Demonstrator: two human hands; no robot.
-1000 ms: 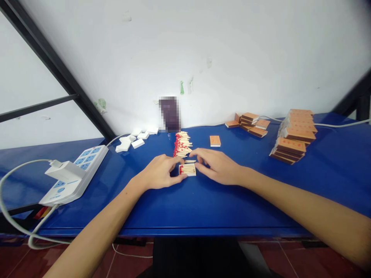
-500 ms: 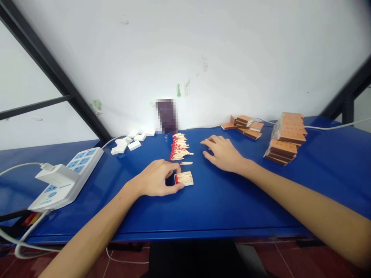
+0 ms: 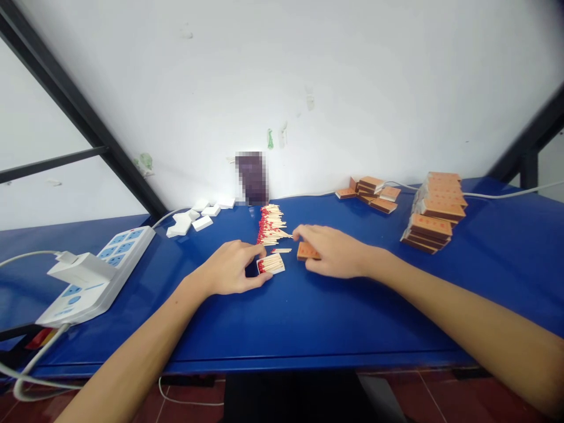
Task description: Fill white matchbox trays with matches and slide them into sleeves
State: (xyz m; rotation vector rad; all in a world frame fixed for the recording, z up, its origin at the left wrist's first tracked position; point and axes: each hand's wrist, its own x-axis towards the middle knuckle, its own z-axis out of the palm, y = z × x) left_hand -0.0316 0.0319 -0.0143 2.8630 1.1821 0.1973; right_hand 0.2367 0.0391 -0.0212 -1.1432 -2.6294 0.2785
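My left hand (image 3: 235,267) grips a white matchbox tray (image 3: 277,271) between thumb and fingers, low over the blue table. Red-tipped matches (image 3: 269,264) lie side by side inside it. To its right, my right hand (image 3: 332,251) has its thumb and fingers around an orange matchbox sleeve (image 3: 308,251); part of the sleeve is hidden under the hand. Between the hands and a little beyond, a few loose matches (image 3: 282,251) lie on the table. Behind them is a large heap of red-headed matches (image 3: 271,225).
White trays (image 3: 202,223) lie scattered at the back left, near a white power strip (image 3: 106,270) with a plugged-in adapter. Orange matchboxes (image 3: 372,191) sit at the back; stacked ones (image 3: 434,211) stand at the right. A pixelated dark object (image 3: 252,178) leans on the wall.
My right hand has come nearer to me and left, and the orange sleeve now shows in it. My left hand and the filled tray have shifted slightly left and away, the tray now tilted.
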